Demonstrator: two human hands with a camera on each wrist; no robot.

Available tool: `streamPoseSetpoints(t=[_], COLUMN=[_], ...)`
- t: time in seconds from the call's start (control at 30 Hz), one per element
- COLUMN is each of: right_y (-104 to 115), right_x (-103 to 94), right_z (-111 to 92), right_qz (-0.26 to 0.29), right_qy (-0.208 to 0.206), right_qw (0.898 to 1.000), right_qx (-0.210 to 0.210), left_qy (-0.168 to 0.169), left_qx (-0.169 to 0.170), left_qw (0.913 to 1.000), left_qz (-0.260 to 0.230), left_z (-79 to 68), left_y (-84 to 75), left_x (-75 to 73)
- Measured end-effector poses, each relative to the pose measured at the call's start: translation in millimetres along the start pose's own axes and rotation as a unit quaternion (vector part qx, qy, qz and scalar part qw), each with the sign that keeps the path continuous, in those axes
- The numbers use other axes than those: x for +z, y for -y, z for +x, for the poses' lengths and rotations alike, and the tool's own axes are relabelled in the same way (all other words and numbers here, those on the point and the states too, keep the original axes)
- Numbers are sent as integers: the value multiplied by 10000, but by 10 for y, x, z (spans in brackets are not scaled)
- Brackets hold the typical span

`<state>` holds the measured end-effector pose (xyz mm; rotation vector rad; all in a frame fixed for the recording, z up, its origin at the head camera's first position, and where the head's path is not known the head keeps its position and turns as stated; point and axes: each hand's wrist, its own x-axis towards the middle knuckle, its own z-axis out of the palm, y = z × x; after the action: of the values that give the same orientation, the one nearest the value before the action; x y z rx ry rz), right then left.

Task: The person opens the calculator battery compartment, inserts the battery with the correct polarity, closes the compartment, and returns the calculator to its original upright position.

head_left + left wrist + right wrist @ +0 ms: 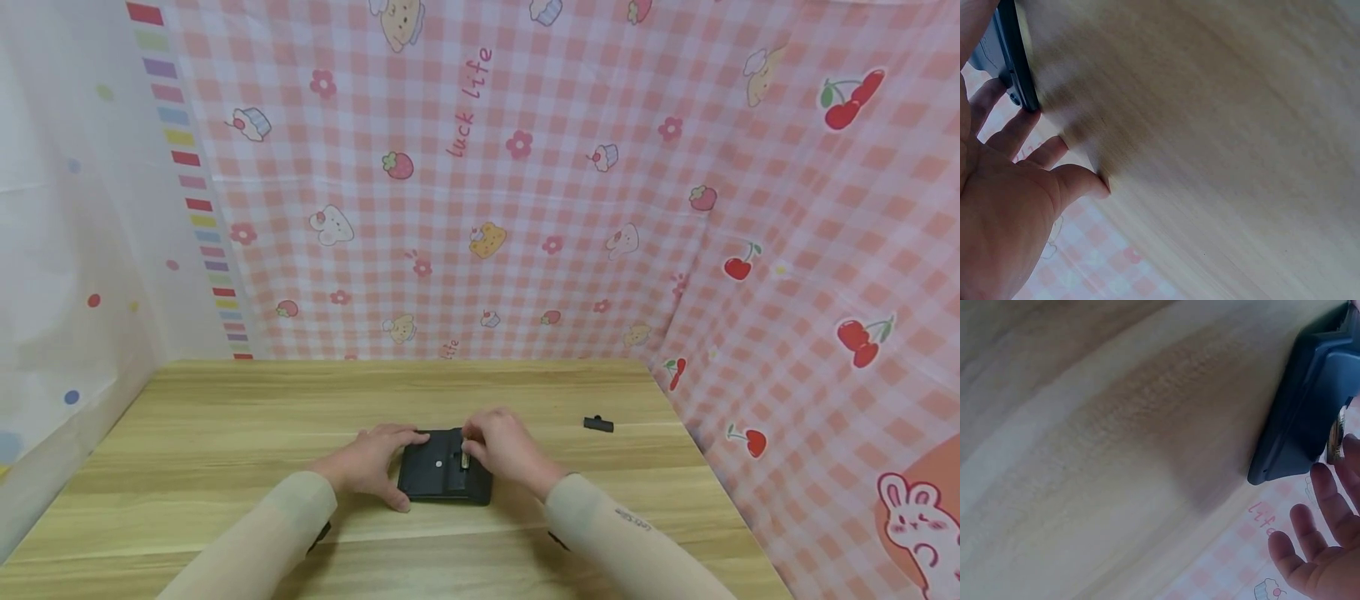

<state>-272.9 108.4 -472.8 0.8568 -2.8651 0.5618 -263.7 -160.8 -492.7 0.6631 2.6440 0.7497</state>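
Note:
A flat, black, square-cornered device (427, 471) lies on the table, a white dot on its upper face and an uncovered battery slot toward its right side. My left hand (371, 463) holds it at the left, thumb at the near corner and fingers at the far edge. In the left wrist view, the device's dark edge (1017, 59) meets two fingertips, while the other fingers spread over the table. At the slot, my right hand (504, 446) pinches a small battery (466, 458) between thumb and forefinger. The right wrist view shows the battery (1335, 439) beside the fingertips, partly hidden.
A small black battery cover (598, 424) with a tab lies on the wooden table (300, 408), right of and beyond the right hand. Pink checked cloth (450, 208) hangs along the back and right of the table, with whitish cloth (82, 250) at the left.

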Motion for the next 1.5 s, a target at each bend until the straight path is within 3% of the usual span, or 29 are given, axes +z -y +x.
streamPoseSetpoints(t=[0.33,0.57,0.87,1.5], right_y=[-27,-79,-116,-104], right_x=[33,-37,-75,-28], right_z=[-12,-83,-145,-134], right_qz=[-68,402,258,257], right_qy=[2,811,1356,1291], right_qw=[9999,9953,9901,9906], right_qx=[-99,330,250,383], left_qy=[-6,24,12,-51], left_qx=[-69,-25,-41,-16], left_qw=[10000,10000,10000,10000], left_qz=[-8,-40,-86,-1], left_z=[7,-4,-26,-26], left_y=[5,-14,-31,-26], left_x=[10,-2,-9,2])
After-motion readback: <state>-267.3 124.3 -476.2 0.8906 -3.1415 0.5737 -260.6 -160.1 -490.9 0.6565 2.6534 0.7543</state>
